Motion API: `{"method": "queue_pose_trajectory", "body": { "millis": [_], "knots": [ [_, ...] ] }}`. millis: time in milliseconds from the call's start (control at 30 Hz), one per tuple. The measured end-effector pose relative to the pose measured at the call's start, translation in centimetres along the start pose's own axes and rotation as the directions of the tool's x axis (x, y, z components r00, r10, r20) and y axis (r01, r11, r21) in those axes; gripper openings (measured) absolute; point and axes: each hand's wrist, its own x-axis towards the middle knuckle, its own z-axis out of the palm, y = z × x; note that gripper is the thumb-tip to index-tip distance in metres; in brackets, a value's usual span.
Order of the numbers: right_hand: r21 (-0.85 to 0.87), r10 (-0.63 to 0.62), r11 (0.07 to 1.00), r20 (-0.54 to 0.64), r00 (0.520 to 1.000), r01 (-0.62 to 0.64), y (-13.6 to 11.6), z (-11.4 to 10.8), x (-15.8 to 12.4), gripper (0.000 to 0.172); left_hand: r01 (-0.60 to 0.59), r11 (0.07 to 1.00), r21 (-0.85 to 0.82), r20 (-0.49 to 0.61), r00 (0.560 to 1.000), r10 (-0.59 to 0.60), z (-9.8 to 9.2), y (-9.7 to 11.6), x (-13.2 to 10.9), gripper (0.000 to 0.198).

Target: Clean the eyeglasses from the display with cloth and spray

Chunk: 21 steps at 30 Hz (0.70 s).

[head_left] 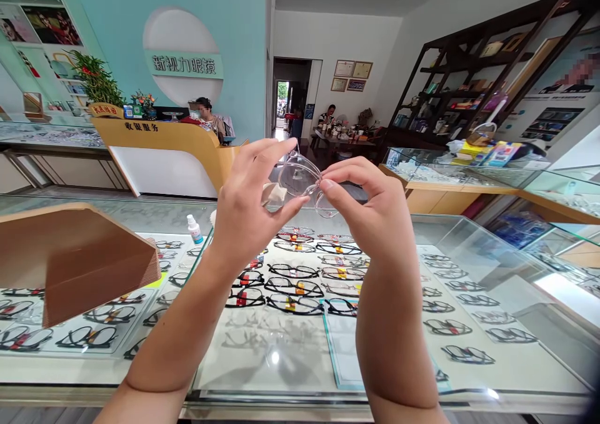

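Both my hands are raised above a glass display counter (473, 249). Between them is a pair of clear-framed glasses (304, 180). My left hand (250, 205) pinches one lens with a small pale cloth (273, 194) between thumb and fingers. My right hand (370, 205) is closed on the other side of the frame, near the bridge. Inside the counter below lie several rows of dark-framed glasses (293, 286).
A small white bottle with a blue cap (194, 229) stands on the counter. A brown board (70, 255) lies at the left. A yellow reception desk (164, 142) with a seated person is behind; another person sits at a far table (344, 139). Dark shelves (473, 74) stand right.
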Motion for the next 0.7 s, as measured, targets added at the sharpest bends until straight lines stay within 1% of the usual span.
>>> {"method": "queue_pose_trajectory", "body": {
  "millis": [167,300,400,467,533,600,633,700],
  "knots": [
    [0.031,0.011,0.999,0.114,0.993,-0.015,0.4,-0.6,0.2,0.011,0.045,0.997,-0.056,0.013,0.999,-0.044,-0.2,0.4,-0.1,0.062],
    [0.053,0.039,0.997,0.157,0.987,-0.048,0.2,-0.8,0.2,0.015,0.163,0.967,-0.195,0.087,0.985,-0.149,-0.2,0.8,-0.4,0.068],
    [0.138,0.085,0.984,0.187,0.979,-0.112,0.3,-0.7,0.2,0.018,0.22,0.93,-0.295,0.107,0.975,-0.197,-0.3,0.9,-0.3,0.072],
    [0.242,0.121,0.953,0.245,0.962,-0.182,0.4,-0.8,0.3,0.021,0.221,0.918,-0.329,0.092,0.975,-0.202,-0.4,0.8,-0.2,0.07],
    [0.328,0.175,0.899,0.339,0.924,-0.29,0.6,-0.9,0.4,0.024,0.209,0.916,-0.344,0.075,0.978,-0.195,-0.5,0.7,0.1,0.068],
    [0.363,0.224,0.848,0.413,0.883,-0.385,0.6,-1.1,0.5,0.028,0.196,0.915,-0.351,0.069,0.981,-0.183,-0.6,0.7,0.3,0.065],
    [0.367,0.241,0.834,0.429,0.871,-0.411,0.6,-1.3,0.6,0.029,0.192,0.916,-0.353,0.071,0.981,-0.178,-0.6,0.7,0.3,0.064],
    [0.373,0.25,0.827,0.424,0.87,-0.42,0.6,-1.4,0.6,0.03,0.196,0.914,-0.355,0.079,0.981,-0.179,-0.5,0.6,0.3,0.06]
  ]
}}
